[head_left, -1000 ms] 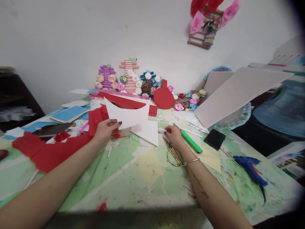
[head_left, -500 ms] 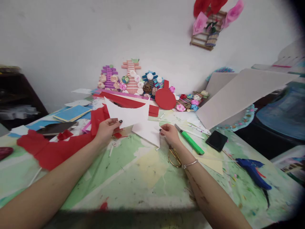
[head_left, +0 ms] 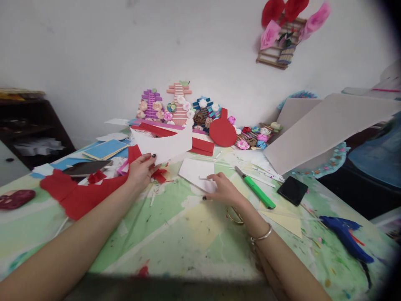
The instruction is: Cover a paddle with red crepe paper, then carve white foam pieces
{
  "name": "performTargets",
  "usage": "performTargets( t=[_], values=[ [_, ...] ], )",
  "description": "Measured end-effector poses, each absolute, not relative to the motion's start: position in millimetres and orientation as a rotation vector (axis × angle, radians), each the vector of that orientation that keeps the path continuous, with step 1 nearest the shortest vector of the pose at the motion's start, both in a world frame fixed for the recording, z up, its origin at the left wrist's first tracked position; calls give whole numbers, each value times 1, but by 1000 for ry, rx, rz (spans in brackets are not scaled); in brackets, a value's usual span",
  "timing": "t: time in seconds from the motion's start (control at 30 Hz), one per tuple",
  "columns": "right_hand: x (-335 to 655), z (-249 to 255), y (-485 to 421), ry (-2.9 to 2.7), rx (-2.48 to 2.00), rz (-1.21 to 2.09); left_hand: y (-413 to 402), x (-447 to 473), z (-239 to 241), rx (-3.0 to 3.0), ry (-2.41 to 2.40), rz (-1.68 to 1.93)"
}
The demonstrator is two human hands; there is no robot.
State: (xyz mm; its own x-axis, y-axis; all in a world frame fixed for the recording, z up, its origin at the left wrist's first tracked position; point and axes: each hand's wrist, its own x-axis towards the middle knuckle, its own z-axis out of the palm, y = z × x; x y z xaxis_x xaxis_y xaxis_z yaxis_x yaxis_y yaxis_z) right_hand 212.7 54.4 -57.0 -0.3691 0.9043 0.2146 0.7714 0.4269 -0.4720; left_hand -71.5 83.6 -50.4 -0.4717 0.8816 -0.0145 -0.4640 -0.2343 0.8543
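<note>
My left hand (head_left: 140,170) pinches the lower left edge of a white sheet of paper (head_left: 166,146) with a curved cut along its top, held up above the table. Fingers apart, my right hand (head_left: 222,188) reaches over the right edge of a flat white piece of card (head_left: 194,170). By its fingertips shows a small white strip (head_left: 205,178); whether they touch it I cannot tell. Partly hidden under my right wrist are scissors with gold handles (head_left: 234,216). A green box cutter (head_left: 258,192) lies just right of that hand.
Red paper (head_left: 84,198) spreads beside my left forearm. Right of my right arm are a black square object (head_left: 292,191) and a blue glue gun (head_left: 346,238). A large grey-white board (head_left: 316,129) leans at the right. Craft pieces with paper flowers (head_left: 180,104) line the wall.
My right hand has opened, its thumb and fingers spreading apart at the white card. The curved sheet in my left hand has tilted and shifted slightly left. The whole view has shifted a little.
</note>
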Motion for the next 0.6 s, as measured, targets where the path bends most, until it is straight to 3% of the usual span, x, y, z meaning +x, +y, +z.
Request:
performTargets(
  t=[0.4,0.6],
  values=[
    [190,-69,73,-2175,-1677,21,80,-69,-45,654,977,1819],
    [234,-39,77,-1947,-1789,-24,76,-64,-40,665,972,1788]
  ],
)
